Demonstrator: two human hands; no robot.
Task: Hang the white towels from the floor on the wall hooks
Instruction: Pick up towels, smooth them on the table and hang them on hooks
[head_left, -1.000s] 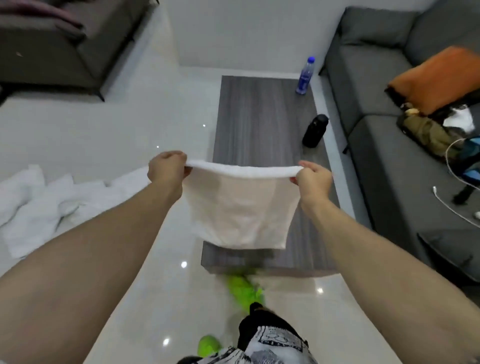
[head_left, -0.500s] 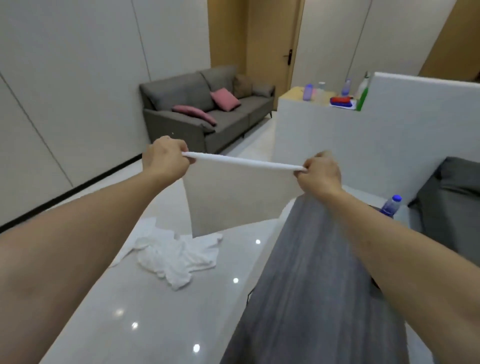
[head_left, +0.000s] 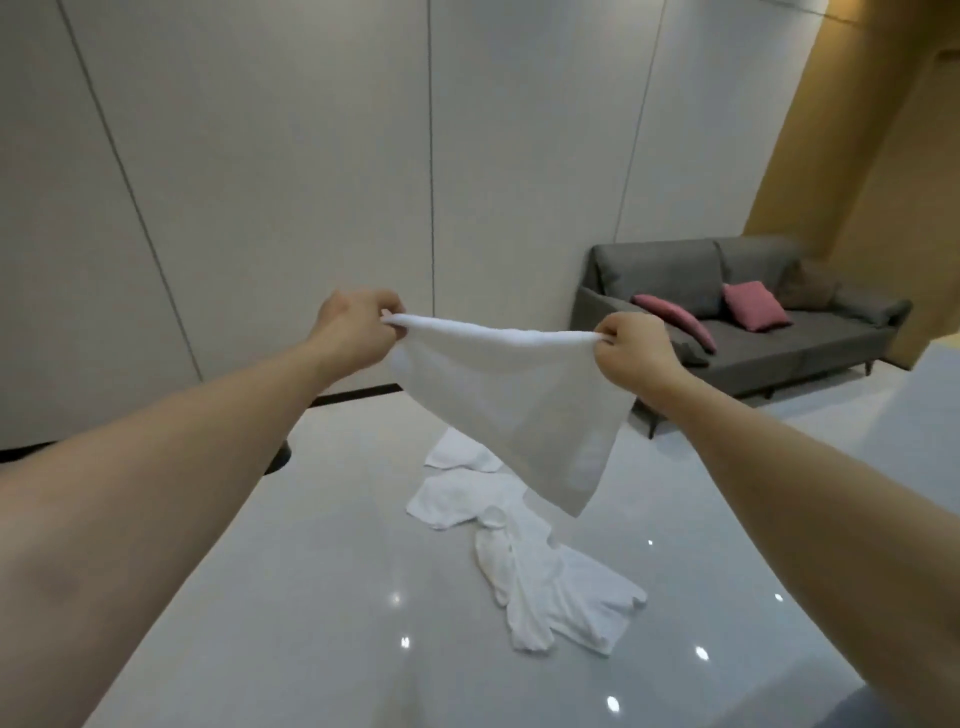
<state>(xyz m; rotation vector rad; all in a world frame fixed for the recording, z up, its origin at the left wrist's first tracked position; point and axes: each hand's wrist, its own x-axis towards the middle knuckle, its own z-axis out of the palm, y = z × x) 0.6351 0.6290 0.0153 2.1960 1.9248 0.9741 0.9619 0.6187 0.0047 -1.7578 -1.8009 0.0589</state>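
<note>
Stretching between two fists, a white towel (head_left: 511, 410) hangs in the air in front of the person, its top edge pulled into a taut line and the rest drooping below to a lower corner under the right grip. The left hand (head_left: 356, 332) pinches the towel's left top corner, fingers curled tight around the bunched cloth. The right hand (head_left: 636, 345) clenches the opposite corner the same way, knuckles facing the camera. Both forearms reach forward from the bottom corners of the view.

Below the held towel and well apart from both grips, more white towels (head_left: 524, 545) lie crumpled in a loose heap on the glossy pale floor (head_left: 291, 597). Beyond the left grip stands a wall of plain light panels (head_left: 260, 182); no hooks can be made out on it. Beyond the right grip, a grey sofa (head_left: 779, 332) sits against the wall with two pink cushions (head_left: 753, 306) on its seat. A tan wall section (head_left: 857, 156) rises above the sofa's far end.
</note>
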